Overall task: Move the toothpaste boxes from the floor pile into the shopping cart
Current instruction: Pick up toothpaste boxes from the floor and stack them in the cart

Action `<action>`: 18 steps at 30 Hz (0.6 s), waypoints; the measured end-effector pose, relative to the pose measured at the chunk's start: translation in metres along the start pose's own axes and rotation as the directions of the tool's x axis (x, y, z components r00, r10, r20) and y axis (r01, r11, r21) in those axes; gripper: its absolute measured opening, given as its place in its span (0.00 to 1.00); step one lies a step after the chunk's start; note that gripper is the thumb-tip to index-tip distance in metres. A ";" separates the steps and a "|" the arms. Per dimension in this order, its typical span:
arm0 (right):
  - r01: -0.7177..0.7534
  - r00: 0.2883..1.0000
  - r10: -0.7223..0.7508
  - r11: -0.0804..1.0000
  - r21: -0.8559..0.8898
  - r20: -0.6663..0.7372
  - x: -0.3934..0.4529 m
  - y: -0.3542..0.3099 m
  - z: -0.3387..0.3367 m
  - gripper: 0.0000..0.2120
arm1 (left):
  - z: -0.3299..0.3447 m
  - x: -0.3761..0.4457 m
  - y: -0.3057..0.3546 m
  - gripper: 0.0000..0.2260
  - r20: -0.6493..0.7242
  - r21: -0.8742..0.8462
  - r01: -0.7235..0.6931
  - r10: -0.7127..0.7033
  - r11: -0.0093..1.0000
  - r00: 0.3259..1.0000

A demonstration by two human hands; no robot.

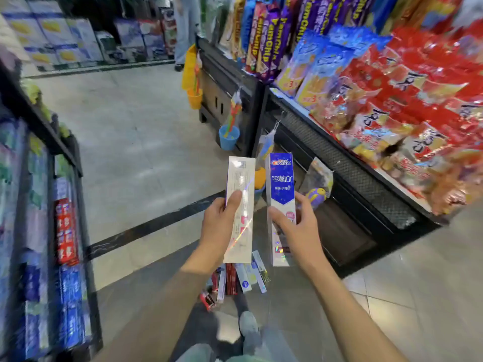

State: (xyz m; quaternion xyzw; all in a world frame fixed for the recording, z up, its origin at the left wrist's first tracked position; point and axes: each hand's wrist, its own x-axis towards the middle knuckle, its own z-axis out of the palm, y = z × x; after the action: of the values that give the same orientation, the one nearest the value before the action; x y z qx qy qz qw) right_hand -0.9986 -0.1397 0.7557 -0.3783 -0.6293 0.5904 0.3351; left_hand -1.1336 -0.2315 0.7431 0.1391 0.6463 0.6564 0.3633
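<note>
Left hand [222,223] grips a white box [240,210] upright, right hand [295,226] a blue box [281,194] (both arms outstretched).

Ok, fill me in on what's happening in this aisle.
A person stands in a shop aisle holding one toothpaste box upright in each hand. The left hand grips a long white cardboard box showing its printed back; the right hand pinches a blue-and-white Crest box. Below them, a small pile of red and white toothpaste boxes lies on the tiled floor. No shopping cart is in view, so neither box is in it yet.
</note>
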 end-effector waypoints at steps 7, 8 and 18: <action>-0.029 0.886 0.056 0.997 0.065 -0.461 -0.129 -0.018 -0.111 0.24 | 0.098 -0.081 -0.003 0.26 0.421 0.109 -0.023 -0.025 0.994 0.907; -0.029 0.854 0.063 0.997 0.074 -0.516 -0.151 -0.020 -0.125 0.24 | 0.115 -0.099 -0.006 0.28 0.475 0.120 -0.028 -0.032 0.992 0.879; 0.102 0.379 0.076 0.987 0.123 -0.922 -0.410 -0.003 -0.277 0.20 | 0.274 -0.343 -0.090 0.32 0.877 0.278 -0.059 -0.228 0.959 0.424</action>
State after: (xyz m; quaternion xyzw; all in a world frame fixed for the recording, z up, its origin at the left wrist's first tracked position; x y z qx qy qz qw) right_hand -0.5576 -0.3621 0.7910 -0.6098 -0.2894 0.3248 0.6626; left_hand -0.6892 -0.2605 0.7907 0.4826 0.4395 0.3670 0.6627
